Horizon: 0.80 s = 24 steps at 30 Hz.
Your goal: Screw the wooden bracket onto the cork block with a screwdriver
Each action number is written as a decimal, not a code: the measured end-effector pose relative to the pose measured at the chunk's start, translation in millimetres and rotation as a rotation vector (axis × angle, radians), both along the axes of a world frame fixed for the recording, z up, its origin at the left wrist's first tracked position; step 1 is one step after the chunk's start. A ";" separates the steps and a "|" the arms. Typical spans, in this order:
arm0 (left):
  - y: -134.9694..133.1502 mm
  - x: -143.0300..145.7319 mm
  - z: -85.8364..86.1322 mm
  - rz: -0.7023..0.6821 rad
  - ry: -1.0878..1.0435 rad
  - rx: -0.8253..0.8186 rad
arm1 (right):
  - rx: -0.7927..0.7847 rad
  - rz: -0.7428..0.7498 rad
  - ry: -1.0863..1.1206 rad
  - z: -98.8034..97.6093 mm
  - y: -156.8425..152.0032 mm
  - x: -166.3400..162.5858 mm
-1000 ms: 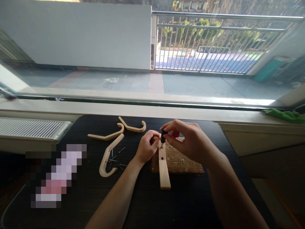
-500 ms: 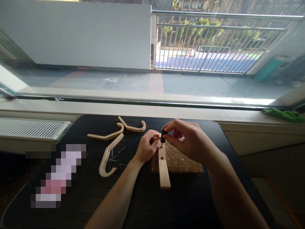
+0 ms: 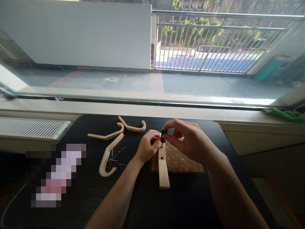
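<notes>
A pale wooden hook (image 3: 164, 173) lies across the left part of a brown board (image 3: 184, 159) with a shiny, pitted top, its flat end jutting toward me past the board. My left hand (image 3: 149, 146) is closed around the hook's far end, pressing it on the board. In my right hand (image 3: 184, 133), thumb and fingers pinch a short black-handled screwdriver (image 3: 163, 135). It stands almost upright, its tip at the hook's upper hole. A second, dark hole shows nearer to me. The hook's far end is hidden by my left fingers.
Left of my hands lie three more wooden hooks, one (image 3: 105, 159) beside several loose screws (image 3: 113, 159). All rest on a black table (image 3: 147, 206). A blurred patch covers the table's left side. Beyond are a radiator (image 3: 30, 128), a window sill and a green cloth (image 3: 283, 115).
The near end of the wooden hook has shifted very slightly left. Both hands keep nearly the same places, with the screwdriver still at the upper hole.
</notes>
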<state>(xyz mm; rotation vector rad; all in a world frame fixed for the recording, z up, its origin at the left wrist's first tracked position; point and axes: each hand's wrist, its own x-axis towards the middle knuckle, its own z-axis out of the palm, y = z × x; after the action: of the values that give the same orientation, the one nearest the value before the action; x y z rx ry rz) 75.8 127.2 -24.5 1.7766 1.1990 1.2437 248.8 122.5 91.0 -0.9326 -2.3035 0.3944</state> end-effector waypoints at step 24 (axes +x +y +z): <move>-0.7 0.2 1.3 0.011 -0.015 -0.020 | 0.068 -0.004 -0.002 -2.9 3.7 1.0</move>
<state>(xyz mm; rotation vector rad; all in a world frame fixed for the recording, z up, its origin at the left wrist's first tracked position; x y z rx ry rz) 76.0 126.4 -23.1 1.7453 1.2104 1.2455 249.8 126.2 88.1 -0.9043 -2.3021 0.3118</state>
